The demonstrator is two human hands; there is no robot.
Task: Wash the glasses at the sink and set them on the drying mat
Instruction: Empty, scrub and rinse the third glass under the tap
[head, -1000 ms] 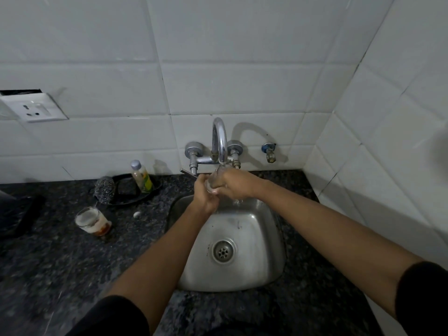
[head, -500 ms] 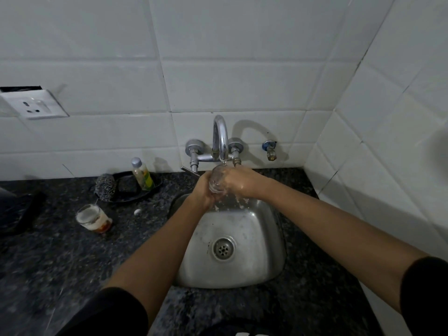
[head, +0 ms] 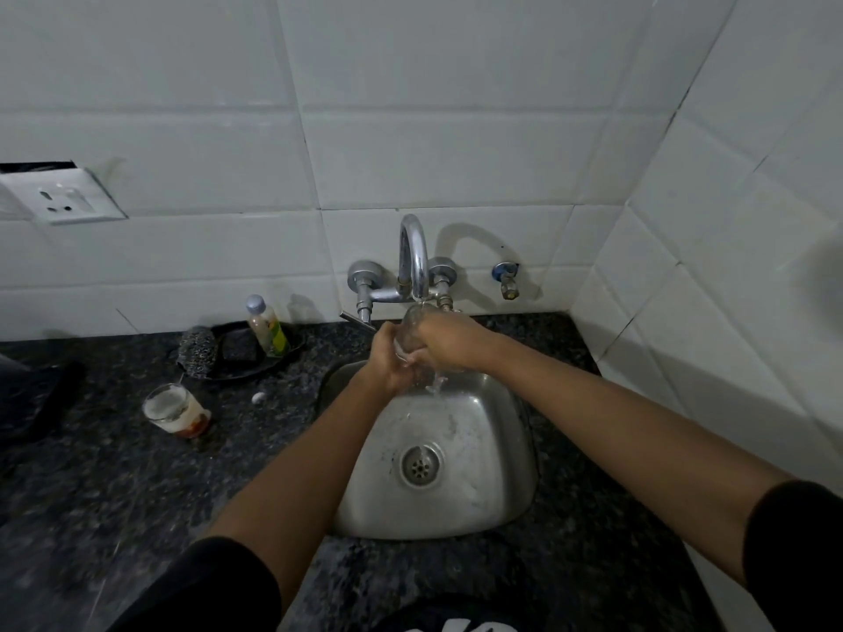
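A clear glass is held under the chrome tap, above the back of the steel sink. My left hand grips it from the left and below. From the right, my right hand wraps around it. Water runs off the glass into the basin. Most of the glass is hidden by my fingers. A second glass with foamy and reddish residue stands on the dark counter to the left of the sink. A dark mat lies at the far left edge.
A black dish behind the dirty glass holds a steel scrubber and a small soap bottle. A wall socket sits on the left tiles, a small valve right of the tap. A tiled wall closes in on the right.
Both hands stay at the tap with the glass, which has tilted slightly. More water spills into the basin now.
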